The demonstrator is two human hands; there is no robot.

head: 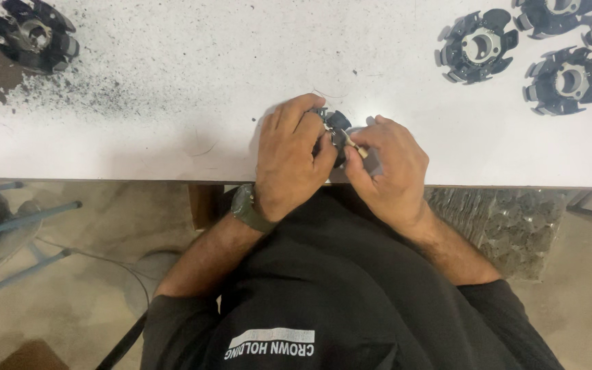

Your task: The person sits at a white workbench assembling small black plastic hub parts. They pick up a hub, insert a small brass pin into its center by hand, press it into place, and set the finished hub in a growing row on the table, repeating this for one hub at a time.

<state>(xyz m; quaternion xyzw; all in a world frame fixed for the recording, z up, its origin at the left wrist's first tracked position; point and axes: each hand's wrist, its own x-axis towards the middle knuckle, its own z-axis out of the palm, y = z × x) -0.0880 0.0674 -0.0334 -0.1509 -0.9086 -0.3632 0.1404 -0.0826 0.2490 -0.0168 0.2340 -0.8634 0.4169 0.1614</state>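
Note:
A black round toothed part (338,127) lies on the white table (173,82) near its front edge, mostly covered by my hands. My left hand (290,157), with a green watch on its wrist, closes over the part from the left. My right hand (388,168) pinches a small thin metal piece (353,145) against the part's right side. How the piece sits in the part is hidden by my fingers.
Several more black toothed parts (477,46) lie at the table's far right, and one (34,35) sits at the far left amid dark speckled wear. Blue metal bars (22,223) stand on the floor at left. A grey mat (501,226) lies below right.

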